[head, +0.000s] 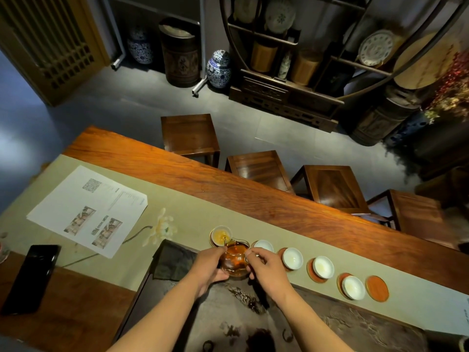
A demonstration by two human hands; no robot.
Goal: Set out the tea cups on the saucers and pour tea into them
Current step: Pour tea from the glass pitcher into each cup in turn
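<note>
On the wooden worktop (279, 199), my left fingers (215, 252) and right fingers (253, 255) grasp the glass pitcher (234, 260) between them, tea streaming into the cup (221, 234) just beyond; four empty cups (292, 257) sit rightward.

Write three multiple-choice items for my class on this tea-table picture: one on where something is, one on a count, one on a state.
1. Where does the bare saucer lie?
A. at the right end of the row
B. at the left end
C. on a stool

2. How many white cups stand on the runner?
A. three
B. five
C. eight

3. What state is the leftmost cup in?
A. upside down
B. stacked
C. taking tea

Answers: 1 A, it lies past the last cup. 2 B, five in the row. 3 C, the glass pitcher, held by the left hand and right hand, tips a stream of tea into it.
</note>
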